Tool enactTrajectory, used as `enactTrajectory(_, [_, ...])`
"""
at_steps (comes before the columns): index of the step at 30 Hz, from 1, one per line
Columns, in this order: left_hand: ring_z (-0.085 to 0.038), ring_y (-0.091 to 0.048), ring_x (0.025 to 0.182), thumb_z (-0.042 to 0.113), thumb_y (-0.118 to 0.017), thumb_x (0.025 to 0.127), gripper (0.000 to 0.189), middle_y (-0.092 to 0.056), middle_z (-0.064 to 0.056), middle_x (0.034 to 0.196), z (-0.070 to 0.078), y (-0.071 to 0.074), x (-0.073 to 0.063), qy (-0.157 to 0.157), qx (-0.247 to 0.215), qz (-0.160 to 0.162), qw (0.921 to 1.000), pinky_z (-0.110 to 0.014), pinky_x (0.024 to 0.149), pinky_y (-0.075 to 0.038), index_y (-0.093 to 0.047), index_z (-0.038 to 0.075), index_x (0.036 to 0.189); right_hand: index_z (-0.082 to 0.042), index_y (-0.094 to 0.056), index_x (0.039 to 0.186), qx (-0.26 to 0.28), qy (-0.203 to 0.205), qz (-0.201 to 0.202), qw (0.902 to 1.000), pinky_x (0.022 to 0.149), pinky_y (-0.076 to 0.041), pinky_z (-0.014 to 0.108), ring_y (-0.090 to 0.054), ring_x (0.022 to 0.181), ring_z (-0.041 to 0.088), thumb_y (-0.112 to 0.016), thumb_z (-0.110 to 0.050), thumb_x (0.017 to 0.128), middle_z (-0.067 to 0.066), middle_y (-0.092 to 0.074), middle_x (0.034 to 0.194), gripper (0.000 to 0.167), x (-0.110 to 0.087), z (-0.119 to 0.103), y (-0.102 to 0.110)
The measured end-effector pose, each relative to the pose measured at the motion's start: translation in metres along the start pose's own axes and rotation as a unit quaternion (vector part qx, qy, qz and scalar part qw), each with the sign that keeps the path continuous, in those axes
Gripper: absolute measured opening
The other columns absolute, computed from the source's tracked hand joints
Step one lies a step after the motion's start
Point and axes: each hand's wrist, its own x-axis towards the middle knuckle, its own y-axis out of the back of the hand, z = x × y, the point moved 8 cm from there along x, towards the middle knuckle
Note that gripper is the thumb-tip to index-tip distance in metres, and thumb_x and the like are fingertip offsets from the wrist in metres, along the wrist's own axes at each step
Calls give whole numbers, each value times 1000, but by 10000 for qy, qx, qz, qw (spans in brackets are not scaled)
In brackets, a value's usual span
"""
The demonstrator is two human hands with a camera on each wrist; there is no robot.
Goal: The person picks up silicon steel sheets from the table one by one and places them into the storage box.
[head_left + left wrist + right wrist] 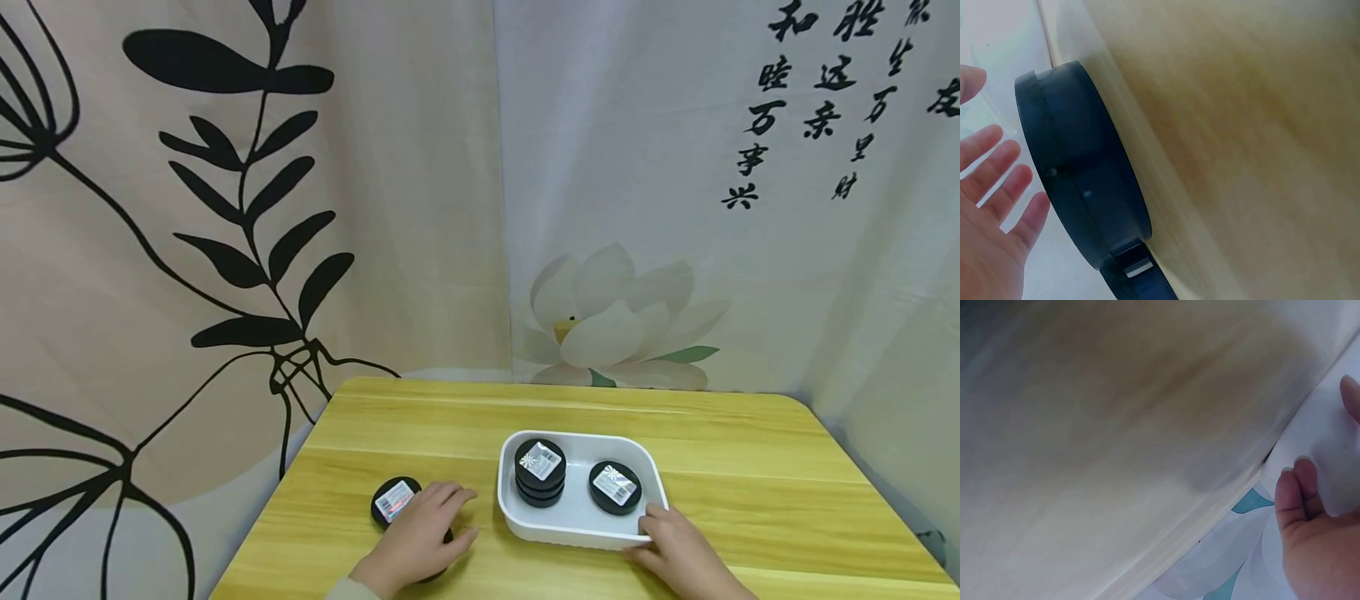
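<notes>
Over the near left of the table, my left hand (420,533) has its fingers spread, palm towards a flat black round jar (1085,156) with a lid seam. That hand covers most of the jar in the head view. Just beyond its wrist-side edge lies another black jar (393,500) with a white barcode label. My right hand (675,550) grips the near right corner of a white plastic tray (570,533), fingers over the rim. Inside the tray are a stack of black jars (540,467) on the left and a single labelled jar (615,488) on the right.
The wooden table (750,467) has a rounded far edge close to a hanging cloth (420,208) with printed leaves, a lotus and writing. Wood surface shows between the left hand and the tray.
</notes>
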Motion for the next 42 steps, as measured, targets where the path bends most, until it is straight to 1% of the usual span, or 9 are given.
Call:
enactTrajectory(6, [-18, -60, 117, 43, -62, 97, 44, -64, 4, 124, 0, 0, -2, 9, 22, -113, 9999, -43, 103, -49, -62, 16, 132, -26, -63, 76, 43, -74, -135, 9999, 65, -44, 29, -44, 73, 0, -83, -35, 77, -18, -47, 79, 22, 1, 2, -2])
enactTrajectory(12, [-18, -60, 115, 43, -63, 96, 43, -64, 4, 123, -2, 2, -6, 22, 67, -229, 9997, -44, 102, -48, -63, 16, 130, -26, -63, 77, 94, -117, -251, 9996, 65, -43, 29, -44, 73, 1, -83, -38, 78, -16, -47, 80, 23, 0, 0, -1])
enactTrajectory(17, [-18, -58, 118, 46, -62, 96, 46, -63, 4, 125, -8, 0, -9, 140, 130, -385, 9991, -44, 105, -47, -63, 17, 131, -26, -63, 77, 53, -90, -189, 9998, 66, -44, 29, -45, 73, 1, -83, -37, 78, -17, -47, 80, 23, 0, 0, 0])
enactTrajectory(22, [-19, -57, 120, 49, -60, 97, 48, -62, 4, 127, -14, -3, -12, 285, 97, -586, 9978, -46, 106, -47, -62, 18, 133, -25, -62, 75, -15, 66, -7, 10000, 66, -44, 30, -45, 73, 2, -84, -36, 76, -17, -47, 79, 25, 0, -2, 1])
enactTrajectory(25, [-19, -57, 120, 50, -58, 97, 48, -62, 4, 127, -18, -5, -15, 356, 65, -682, 9970, -47, 106, -46, -62, 19, 134, -26, -62, 76, -20, 39, -17, 10000, 66, -45, 30, -45, 73, 2, -84, -37, 77, -17, -47, 79, 25, 0, -2, 1])
enactTrajectory(32, [-18, -58, 117, 50, -60, 96, 48, -63, 5, 125, -21, 0, -20, 345, 204, -565, 9976, -47, 103, -47, -63, 18, 131, -26, -63, 77, 11, 22, -16, 10000, 66, -44, 30, -45, 74, 2, -84, -39, 77, -17, -48, 80, 24, -1, -2, 2])
enactTrajectory(42, [-19, -58, 115, 56, -60, 94, 52, -63, 5, 122, -25, 3, -27, 512, 127, -726, 9960, -48, 101, -48, -64, 19, 131, -27, -63, 76, 30, 5, 11, 10000, 66, -44, 29, -44, 74, 0, -84, -38, 76, -18, -48, 80, 24, -1, -1, 0])
